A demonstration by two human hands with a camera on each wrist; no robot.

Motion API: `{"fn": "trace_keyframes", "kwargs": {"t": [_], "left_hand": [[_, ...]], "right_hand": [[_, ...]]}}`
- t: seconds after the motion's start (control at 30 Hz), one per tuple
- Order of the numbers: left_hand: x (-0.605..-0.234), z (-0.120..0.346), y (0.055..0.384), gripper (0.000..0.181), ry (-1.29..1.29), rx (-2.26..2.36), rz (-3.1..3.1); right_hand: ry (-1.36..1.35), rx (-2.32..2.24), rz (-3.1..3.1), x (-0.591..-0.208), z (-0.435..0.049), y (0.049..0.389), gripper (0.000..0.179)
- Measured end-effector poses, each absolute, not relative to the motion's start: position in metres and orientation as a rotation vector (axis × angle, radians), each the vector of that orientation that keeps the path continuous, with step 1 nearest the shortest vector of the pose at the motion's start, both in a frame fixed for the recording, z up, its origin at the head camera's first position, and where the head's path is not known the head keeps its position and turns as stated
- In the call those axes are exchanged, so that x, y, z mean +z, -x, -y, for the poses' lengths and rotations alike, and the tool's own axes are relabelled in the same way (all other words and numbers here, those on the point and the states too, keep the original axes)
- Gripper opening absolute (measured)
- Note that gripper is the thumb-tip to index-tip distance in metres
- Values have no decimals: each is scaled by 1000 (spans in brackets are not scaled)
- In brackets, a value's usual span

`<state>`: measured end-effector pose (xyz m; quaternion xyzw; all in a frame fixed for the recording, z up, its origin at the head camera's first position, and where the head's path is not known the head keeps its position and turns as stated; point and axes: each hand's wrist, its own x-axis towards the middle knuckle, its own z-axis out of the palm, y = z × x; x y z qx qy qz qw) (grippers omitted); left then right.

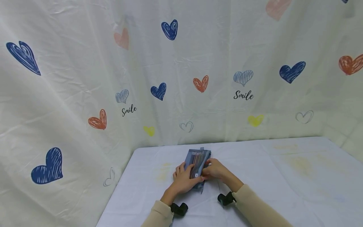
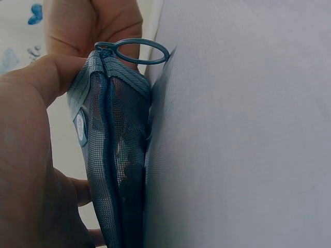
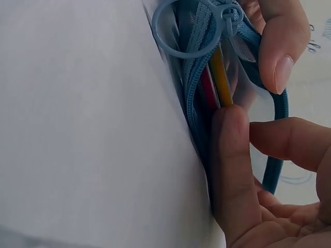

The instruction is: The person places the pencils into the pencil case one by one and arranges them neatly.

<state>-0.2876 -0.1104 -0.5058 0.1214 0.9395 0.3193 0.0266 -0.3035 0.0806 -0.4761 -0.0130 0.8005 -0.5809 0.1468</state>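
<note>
A blue zip pencil case (image 1: 197, 154) with a see-through front and a row of pencils inside lies on the white-covered table. My left hand (image 1: 182, 182) holds it from the near left side, thumb across the near end. At its right side, my right hand (image 1: 214, 169) has curled fingers at the open zip. In the right wrist view, one fingertip (image 3: 234, 124) reaches into the opening against a yellow pencil (image 3: 221, 80) and a red pencil (image 3: 208, 85). A ring-shaped zip pull (image 3: 156, 28) hangs at the zip's end; another pull (image 2: 137, 40) shows in the left wrist view.
The white tablecloth (image 1: 269, 176) has faint yellow stains and fold lines. Behind the table hangs a white curtain (image 1: 215, 56) printed with hearts. Black wrist devices (image 1: 179, 209) sit at both cuffs.
</note>
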Motion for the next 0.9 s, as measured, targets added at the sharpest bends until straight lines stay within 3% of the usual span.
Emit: {"fn": "trace_keyframes", "kwargs": {"t": [0.3, 0.9], "left_hand": [[-504, 110, 286, 94, -385, 980, -2900], [-501, 109, 285, 93, -372, 981, -2900]], "right_hand": [[150, -1703, -2229, -476, -86, 304, 30], [219, -1594, -2336, -460, -129, 303, 33]]}}
